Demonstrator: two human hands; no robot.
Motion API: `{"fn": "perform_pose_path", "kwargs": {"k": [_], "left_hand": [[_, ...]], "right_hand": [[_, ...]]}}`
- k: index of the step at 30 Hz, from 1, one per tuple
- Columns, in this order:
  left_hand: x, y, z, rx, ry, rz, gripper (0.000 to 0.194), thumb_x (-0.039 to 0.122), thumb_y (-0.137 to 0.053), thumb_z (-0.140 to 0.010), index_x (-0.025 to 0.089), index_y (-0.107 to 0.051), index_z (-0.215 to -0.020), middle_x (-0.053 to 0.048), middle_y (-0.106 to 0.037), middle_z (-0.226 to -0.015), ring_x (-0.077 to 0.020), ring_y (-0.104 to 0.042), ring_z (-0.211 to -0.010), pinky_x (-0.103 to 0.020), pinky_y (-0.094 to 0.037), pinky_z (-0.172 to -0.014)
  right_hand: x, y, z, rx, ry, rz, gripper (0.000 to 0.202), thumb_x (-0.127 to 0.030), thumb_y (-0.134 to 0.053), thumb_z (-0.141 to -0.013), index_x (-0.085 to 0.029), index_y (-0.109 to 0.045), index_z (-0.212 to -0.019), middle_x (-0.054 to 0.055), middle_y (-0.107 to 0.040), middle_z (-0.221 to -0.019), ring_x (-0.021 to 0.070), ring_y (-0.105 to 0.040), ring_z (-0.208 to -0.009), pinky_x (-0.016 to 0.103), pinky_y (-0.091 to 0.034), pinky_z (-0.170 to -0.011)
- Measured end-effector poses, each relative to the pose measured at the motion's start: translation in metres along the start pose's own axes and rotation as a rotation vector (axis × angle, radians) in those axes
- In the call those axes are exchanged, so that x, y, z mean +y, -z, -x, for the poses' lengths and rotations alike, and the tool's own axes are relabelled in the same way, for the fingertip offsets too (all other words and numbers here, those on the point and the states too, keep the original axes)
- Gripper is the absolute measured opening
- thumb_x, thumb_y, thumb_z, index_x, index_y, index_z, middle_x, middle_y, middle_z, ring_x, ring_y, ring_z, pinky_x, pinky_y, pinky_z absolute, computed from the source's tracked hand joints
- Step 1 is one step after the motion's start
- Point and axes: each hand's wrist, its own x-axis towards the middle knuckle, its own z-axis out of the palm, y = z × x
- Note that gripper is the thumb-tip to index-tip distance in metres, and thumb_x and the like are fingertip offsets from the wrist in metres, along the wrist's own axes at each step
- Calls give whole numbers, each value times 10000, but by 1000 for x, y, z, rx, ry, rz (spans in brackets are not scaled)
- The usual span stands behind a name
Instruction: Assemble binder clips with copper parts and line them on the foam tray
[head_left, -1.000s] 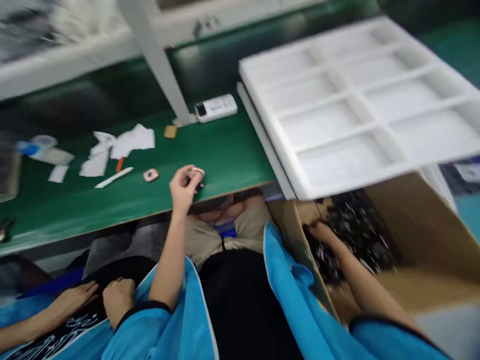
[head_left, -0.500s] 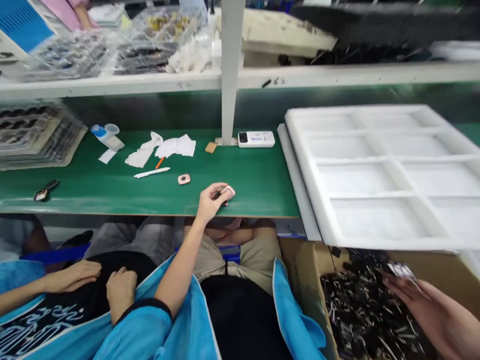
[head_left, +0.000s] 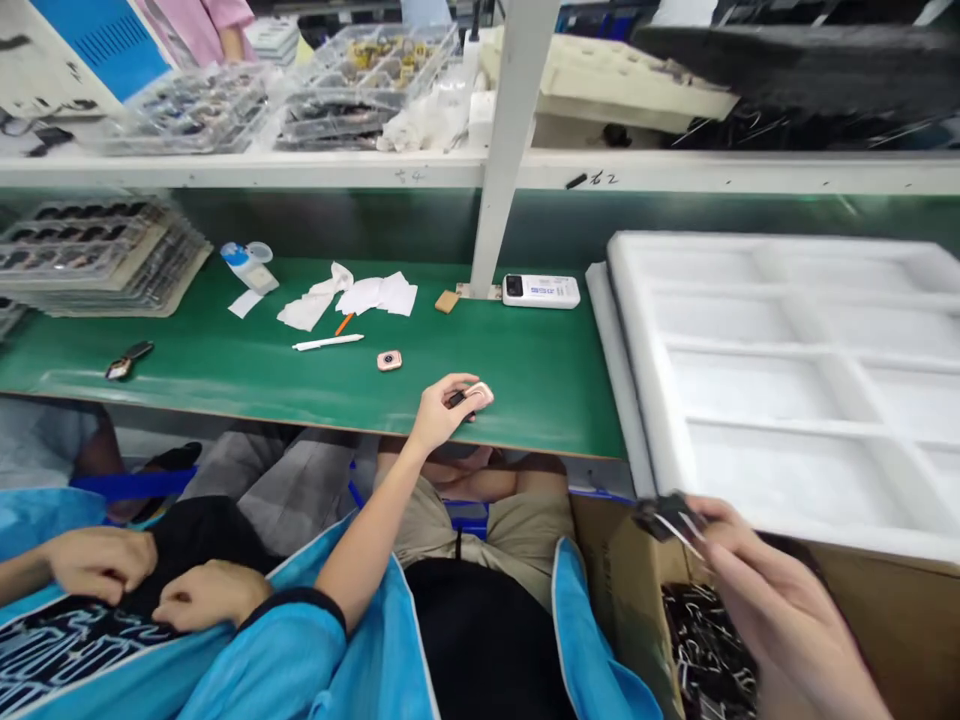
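Note:
My left hand [head_left: 444,412] is closed on a rose-gold watch case [head_left: 478,396] with a black part beside it, just above the front edge of the green table [head_left: 345,385]. My right hand [head_left: 772,590] pinches a black piece with shiny metal strips [head_left: 671,517], slightly blurred, over the cardboard box [head_left: 885,610]. Inside that box lie many black and metallic pieces [head_left: 709,650]. Left of my left hand, another rose-gold watch case [head_left: 389,360] rests on the table with its round sensor side up.
A white foam tray [head_left: 780,430] stands at the right. White papers [head_left: 379,293], a white pen [head_left: 328,342], a tan block [head_left: 447,301] and a white device [head_left: 541,291] lie behind. Another person's hands [head_left: 210,595] rest at the lower left. A post [head_left: 510,140] rises behind.
My right hand has risen out of the box and moved left, now with the black piece in its fingers. My left hand keeps its hold. The view has shifted slightly.

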Motion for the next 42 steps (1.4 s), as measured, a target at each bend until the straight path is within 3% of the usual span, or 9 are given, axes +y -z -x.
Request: {"fn": "perform_pose_path", "kwargs": {"k": [5,9,14,21,24,27,30,35,42], "left_hand": [[1,0,0,-2,-19,-20,455,445,-850,-742,152,-721,-1065,-87,-751,-936,-190,-710,-781,-263,-618,-587],[1,0,-1,9,-34,-21,448,442,-847,-752,150,-723,-1068,-93,-754,-951,-193,-715,-801,-254,-613,-590],[4,2,-2,-1,-38,-40,446,453,-845,-764,148,-729,-1068,-102,-767,-961,-210,-734,-830,-260,-611,-601],[7,3,-6,-21,-50,-58,444,433,-884,-703,146,-787,-1027,-93,-780,-957,-179,-703,-738,-268,-589,-608],[7,4,-5,-42,-43,-53,420,430,-877,-713,147,-801,-1014,-99,-784,-957,-169,-683,-708,-268,-580,-594],[6,5,-3,-66,-55,-46,393,424,-859,-745,150,-808,-1021,-100,-783,-959,-163,-670,-710,-264,-577,-592],[3,8,-3,-93,-61,-55,380,426,-838,-777,155,-810,-1042,-103,-780,-977,-166,-667,-729,-256,-572,-589],[3,11,-2,-155,-49,-124,357,432,-803,-817,165,-815,-1054,-94,-782,-961,-142,-643,-660,-248,-557,-579],[9,13,-1,-263,-75,-246,343,433,-772,-848,185,-824,-1080,-97,-783,-953,-179,-701,-735,-256,-554,-623]], "right_hand": [[-38,-71,-34,-173,70,-260,383,-497,-695,-960,-215,-631,-708,100,-640,-1170,304,-588,-1168,404,-490,-992],[-31,-119,-61,-273,-52,-618,388,-528,-697,-964,-210,-588,-772,83,-639,-1295,299,-591,-1237,433,-469,-1093],[-2,-157,-97,-381,-247,-835,437,-567,-822,-842,-218,-563,-795,60,-682,-888,230,-681,-852,336,-572,-760],[20,-169,-133,-335,-239,-798,638,-527,-990,-599,-158,-724,-1045,90,-718,-953,185,-640,-751,326,-557,-742],[26,-171,-141,-349,-172,-677,549,-602,-899,-712,-129,-734,-938,73,-699,-800,161,-608,-639,296,-527,-628],[30,-170,-141,-400,-124,-573,572,-717,-745,-816,-150,-679,-855,19,-606,-614,131,-492,-469,253,-367,-428],[29,-166,-136,-464,-86,-503,598,-740,-678,-858,-145,-680,-922,-28,-499,-553,109,-388,-450,240,-243,-422],[26,-161,-131,-512,-13,-417,668,-714,-647,-894,-91,-716,-1127,-10,-498,-648,125,-404,-565,263,-291,-525],[28,-161,-131,-566,52,-261,627,-663,-591,-945,-105,-744,-1185,34,-573,-740,157,-464,-638,268,-349,-573]]}}
